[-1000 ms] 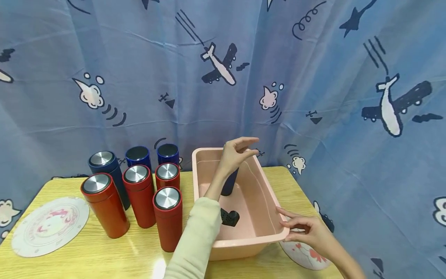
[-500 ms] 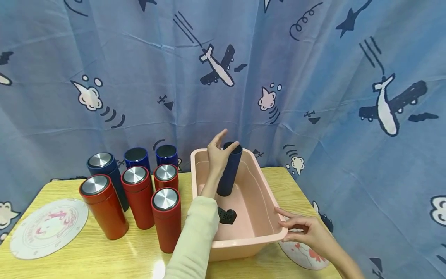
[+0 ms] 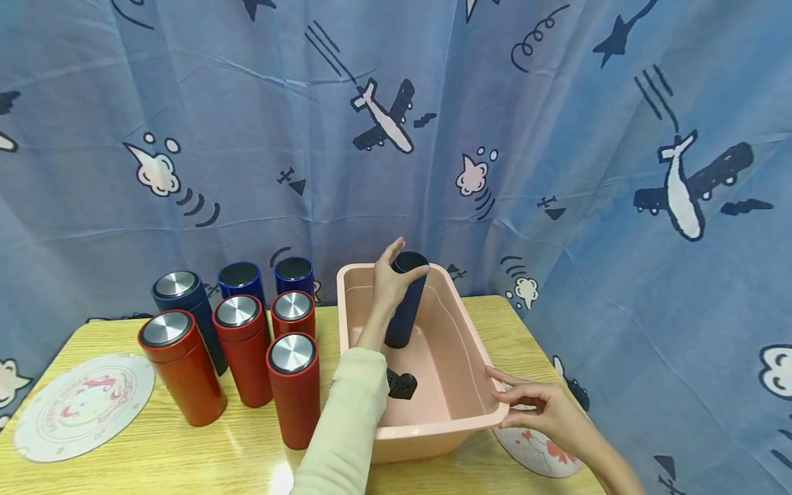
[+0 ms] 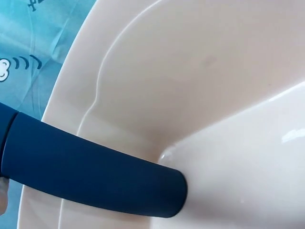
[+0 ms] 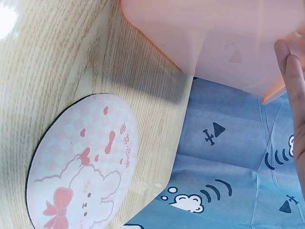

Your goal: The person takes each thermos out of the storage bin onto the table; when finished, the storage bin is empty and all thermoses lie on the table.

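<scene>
A dark blue thermos [image 3: 406,313] stands inside the pink plastic basin [image 3: 433,433], near its far end, leaning slightly. My left hand [image 3: 388,287] holds it near the top, thumb on the near side and fingers on the far side. In the left wrist view the thermos [image 4: 95,167] crosses the basin's wall, its base at the floor, with only a sliver of the hand at the left edge. My right hand [image 3: 535,405] pinches the basin's right rim near the front corner. A small black piece with holes [image 3: 402,386] lies on the basin floor, partly hidden by the left sleeve.
Left of the basin stand several red thermoses [image 3: 295,399] with silver lids, a navy one [image 3: 201,309] and two blue ones [image 3: 240,276]. A round mat [image 3: 86,405] lies at the left, another [image 5: 86,167] at the right. A patterned curtain [image 3: 247,137] hangs behind.
My left hand has moved left and back from beyond the thermos to its top, and its fingers have come around it. The right hand keeps its place on the rim.
</scene>
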`<state>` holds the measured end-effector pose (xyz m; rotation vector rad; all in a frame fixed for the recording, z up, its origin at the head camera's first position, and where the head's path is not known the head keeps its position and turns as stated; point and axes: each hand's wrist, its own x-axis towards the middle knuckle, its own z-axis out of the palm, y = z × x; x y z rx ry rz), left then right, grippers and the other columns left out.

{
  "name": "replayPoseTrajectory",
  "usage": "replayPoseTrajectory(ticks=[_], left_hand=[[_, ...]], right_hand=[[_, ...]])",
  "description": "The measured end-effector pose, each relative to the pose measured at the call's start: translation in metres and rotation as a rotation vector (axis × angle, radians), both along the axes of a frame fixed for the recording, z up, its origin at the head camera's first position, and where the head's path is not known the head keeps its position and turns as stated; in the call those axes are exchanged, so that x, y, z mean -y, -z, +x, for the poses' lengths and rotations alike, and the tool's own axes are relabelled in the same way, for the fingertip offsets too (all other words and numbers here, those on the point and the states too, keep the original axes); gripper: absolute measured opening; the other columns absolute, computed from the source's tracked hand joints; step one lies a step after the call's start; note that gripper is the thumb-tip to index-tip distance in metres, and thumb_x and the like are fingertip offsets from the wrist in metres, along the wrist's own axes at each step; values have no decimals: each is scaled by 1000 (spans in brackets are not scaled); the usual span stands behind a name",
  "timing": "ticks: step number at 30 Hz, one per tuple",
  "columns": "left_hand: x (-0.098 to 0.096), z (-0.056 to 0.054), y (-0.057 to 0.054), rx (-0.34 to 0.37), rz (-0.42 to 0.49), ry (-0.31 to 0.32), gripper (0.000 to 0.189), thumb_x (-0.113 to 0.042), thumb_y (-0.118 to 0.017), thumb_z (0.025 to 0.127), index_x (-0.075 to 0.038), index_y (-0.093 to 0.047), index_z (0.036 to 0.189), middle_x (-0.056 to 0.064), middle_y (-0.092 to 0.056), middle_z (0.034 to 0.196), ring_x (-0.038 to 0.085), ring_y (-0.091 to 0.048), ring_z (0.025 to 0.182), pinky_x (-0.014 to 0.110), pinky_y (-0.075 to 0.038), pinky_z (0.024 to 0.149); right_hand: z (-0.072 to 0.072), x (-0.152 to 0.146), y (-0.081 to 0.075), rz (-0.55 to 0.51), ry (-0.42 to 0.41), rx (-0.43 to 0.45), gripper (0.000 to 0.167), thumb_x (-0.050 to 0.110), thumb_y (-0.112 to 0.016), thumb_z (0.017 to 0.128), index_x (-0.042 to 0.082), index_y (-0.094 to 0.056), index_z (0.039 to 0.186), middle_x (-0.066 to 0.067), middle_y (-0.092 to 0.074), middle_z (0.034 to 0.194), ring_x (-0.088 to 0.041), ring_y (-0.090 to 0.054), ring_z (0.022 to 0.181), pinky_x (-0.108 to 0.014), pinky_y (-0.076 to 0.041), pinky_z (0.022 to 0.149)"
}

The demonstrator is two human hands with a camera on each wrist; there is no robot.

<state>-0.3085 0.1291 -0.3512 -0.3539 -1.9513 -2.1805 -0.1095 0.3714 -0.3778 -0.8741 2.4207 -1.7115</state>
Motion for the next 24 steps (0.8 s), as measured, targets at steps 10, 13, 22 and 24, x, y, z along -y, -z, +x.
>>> replayPoseTrajectory(ticks=[10,13,22,24], left_hand=[[-1,3,0,54,-129,-46,76,-7,-84,71,1,-49,138,20,-53,135,34,-52,122,39,-47,98],[-1,3,0,65,-146,-66,75,-7,-86,69,-1,-52,136,20,-55,133,33,-53,121,38,-47,98],[-2,8,-7,81,-271,-126,78,-9,-90,63,-2,-56,133,17,-59,129,32,-59,113,39,-51,92],[-2,10,-9,91,-282,-140,77,-8,-91,61,-3,-59,130,15,-60,128,32,-59,113,39,-51,92]], right_hand=[[-1,0,1,9,15,28,33,-8,-69,79,-9,-65,113,10,-50,140,-5,-55,118,-29,-58,68],[0,-1,1,2,14,38,33,-8,-68,80,-10,-65,113,10,-50,140,-7,-58,115,-29,-58,70],[-1,-1,2,-59,-31,77,32,-10,-67,81,-11,-64,113,9,-50,141,-12,-60,112,-29,-57,74],[-1,-1,2,-63,-34,74,31,-9,-67,81,-12,-64,112,9,-50,140,-13,-61,112,-29,-57,74]])
